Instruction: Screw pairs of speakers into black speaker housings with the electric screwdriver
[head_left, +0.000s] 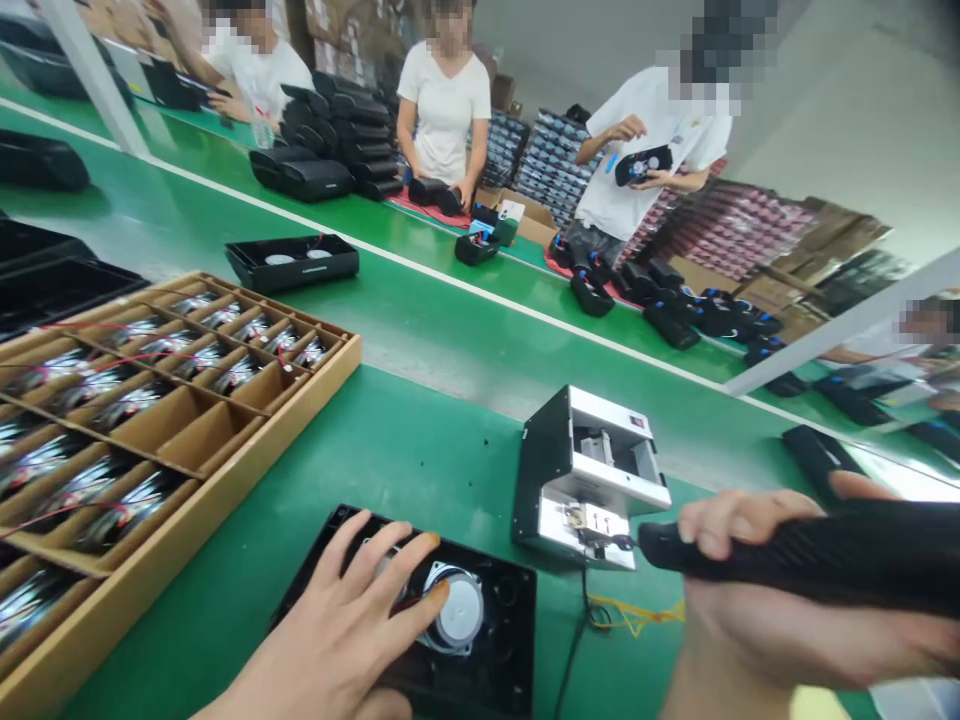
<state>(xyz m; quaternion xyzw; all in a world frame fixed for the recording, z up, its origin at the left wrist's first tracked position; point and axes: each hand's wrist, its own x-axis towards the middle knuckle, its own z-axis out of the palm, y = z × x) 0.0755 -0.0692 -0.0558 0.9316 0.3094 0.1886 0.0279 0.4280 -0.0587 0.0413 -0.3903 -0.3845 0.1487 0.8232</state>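
My left hand (pixel 356 620) lies with fingers spread over a black plastic speaker housing (pixel 514 640) at the bottom centre. Inside the housing, beside my fingertips, sits a round speaker driver (pixel 460 612) with a pale grey back. A second driver is partly hidden under my fingers. At the right, my right hand (pixel 757 630) is wrapped around a black electric screwdriver (pixel 810 555), held roughly level. Its tip points left at the front of a black and silver screw feeder (pixel 551 490); whether it touches a screw there I cannot tell.
A cardboard divider tray (pixel 300 420) of speaker drivers with red wires stands at the left. Another black housing (pixel 292 265) lies behind it on the green conveyor (pixel 420 320). Below the feeder run a black cable and yellow wires (pixel 634 612). Several co-workers handle black housings across the line.
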